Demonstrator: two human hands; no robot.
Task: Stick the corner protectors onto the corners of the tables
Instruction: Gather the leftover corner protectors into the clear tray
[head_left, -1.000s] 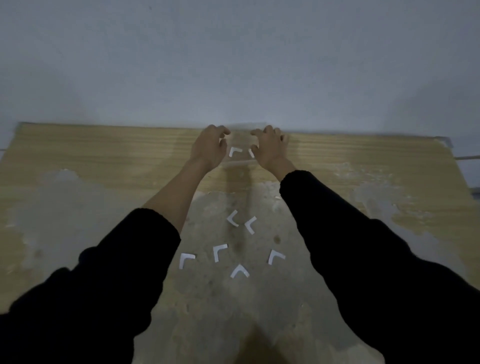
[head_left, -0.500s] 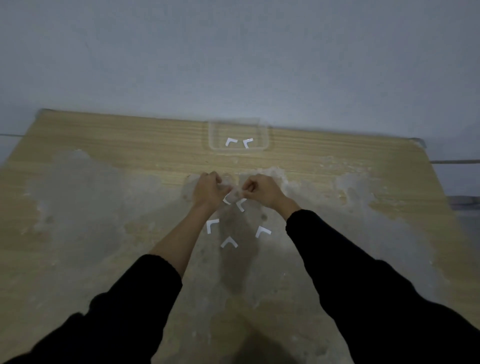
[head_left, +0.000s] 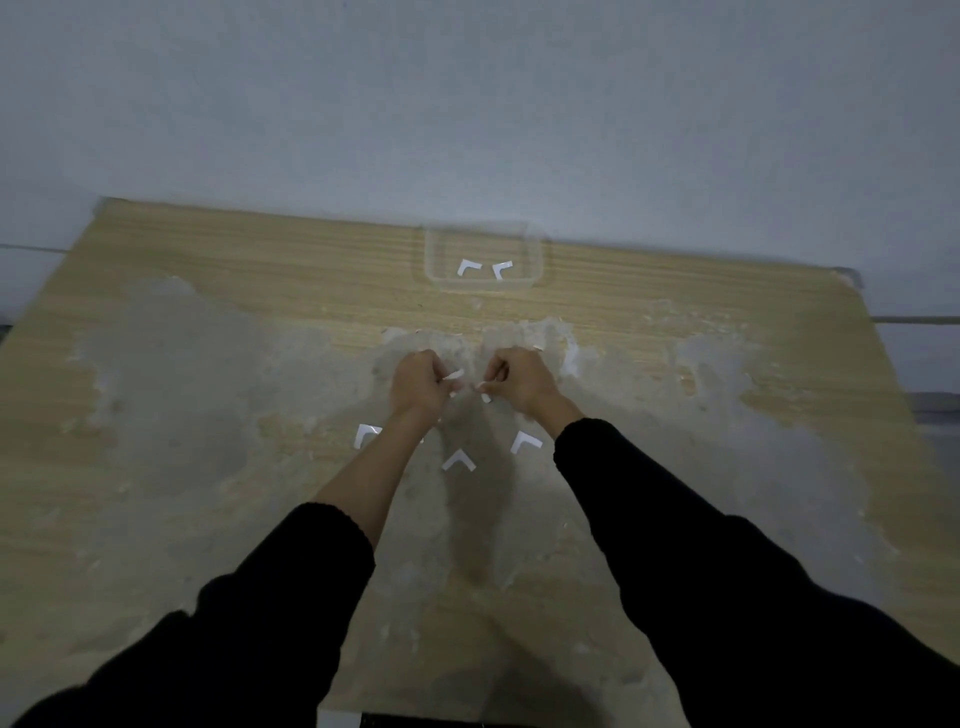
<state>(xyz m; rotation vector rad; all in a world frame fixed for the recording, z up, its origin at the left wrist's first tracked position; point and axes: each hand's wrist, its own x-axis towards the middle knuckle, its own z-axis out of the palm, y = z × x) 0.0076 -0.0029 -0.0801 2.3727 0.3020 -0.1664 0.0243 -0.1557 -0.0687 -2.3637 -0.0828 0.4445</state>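
Left hand (head_left: 418, 387) pinching a white protector (head_left: 455, 375), right hand (head_left: 522, 382) pinching another (head_left: 485, 397), grips partly hidden

Worn wood-grain table (head_left: 218, 270); clear plastic tray (head_left: 537, 260); glossy white protectors (head_left: 525, 441).

clear plastic container (head_left: 535, 260): far table edge | grey wall (head_left: 467, 104): behind | black sleeves (head_left: 727, 571)

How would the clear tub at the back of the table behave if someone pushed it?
The clear tub looks thin-walled and holds only two small white corner pieces, so it is probably light. Sitting low and wide on the flat table, it would likely slide, not tip.
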